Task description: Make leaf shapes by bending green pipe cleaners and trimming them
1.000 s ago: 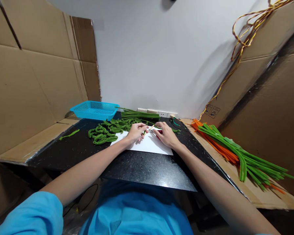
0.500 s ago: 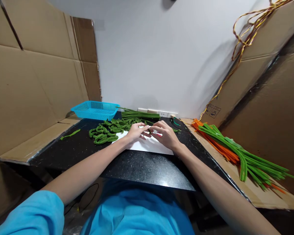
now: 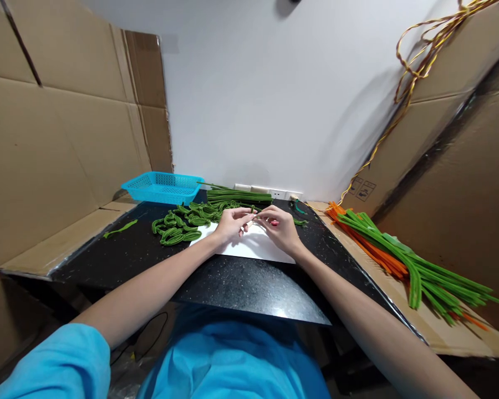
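Observation:
Both hands meet over a white sheet of paper (image 3: 258,248) at the middle of the black table. My left hand (image 3: 232,224) pinches a short green pipe cleaner (image 3: 253,209), whose tip stands up between the hands. The fingertips of my right hand (image 3: 281,228) are closed at the same spot, against the pipe cleaner. A red-handled tool (image 3: 274,223) shows under the right fingers; most of it is hidden, and whether the palm holds it or it lies on the paper is unclear. Left of the paper lies a pile of looped green pipe cleaners (image 3: 178,226).
Straight dark green pipe cleaners (image 3: 239,195) lie along the wall, beside a blue plastic basket (image 3: 166,194). Light green and orange bundles (image 3: 382,249) rest on cardboard at the right. A flat green strip (image 3: 120,228) is at the left. Cardboard walls (image 3: 58,127) flank the table.
The tool's metal jaws, seen between the hands before, no longer show. My right fingertips have come in to the pipe cleaner beside the left fingertips.

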